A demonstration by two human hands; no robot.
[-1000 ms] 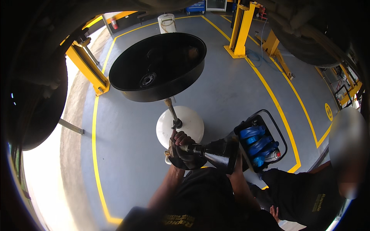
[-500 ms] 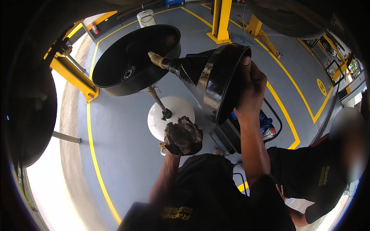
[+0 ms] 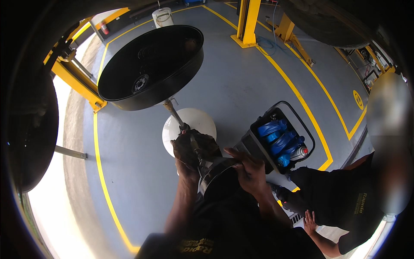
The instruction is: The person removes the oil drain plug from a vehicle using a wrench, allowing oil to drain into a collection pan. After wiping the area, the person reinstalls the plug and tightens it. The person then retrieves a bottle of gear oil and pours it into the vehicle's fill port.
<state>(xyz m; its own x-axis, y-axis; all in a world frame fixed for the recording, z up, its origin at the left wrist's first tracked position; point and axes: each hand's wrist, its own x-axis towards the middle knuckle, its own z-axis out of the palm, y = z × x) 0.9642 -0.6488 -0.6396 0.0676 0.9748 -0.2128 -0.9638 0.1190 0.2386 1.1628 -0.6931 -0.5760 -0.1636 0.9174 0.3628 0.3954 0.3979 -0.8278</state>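
My left hand (image 3: 186, 169) is closed on a crumpled dark rag (image 3: 208, 144) wrapped about the neck of a black funnel (image 3: 215, 181). With fingers over the funnel's wide end, my right hand (image 3: 249, 172) holds it low in front of my body, the narrow end pointing away from me. Just beyond stands a white round drain tank (image 3: 200, 119); its metal tube (image 3: 174, 113) rises to a large, tilted black pan (image 3: 164, 64). The funnel's tip is partly hidden among the rag and fingers.
A black tool caddy (image 3: 254, 149) with blue items and a spray can stands right. A co-worker (image 3: 336, 194) is at lower right. Yellow lift posts (image 3: 246, 23) (image 3: 75, 80) flank the grey floor. A white container (image 3: 163, 19) stands behind; dark vehicle parts hang overhead.
The funnel, raised at the right half a second ago, has come down and left to meet the rag in my left hand. My right hand moved down with it, uncovering the caddy.
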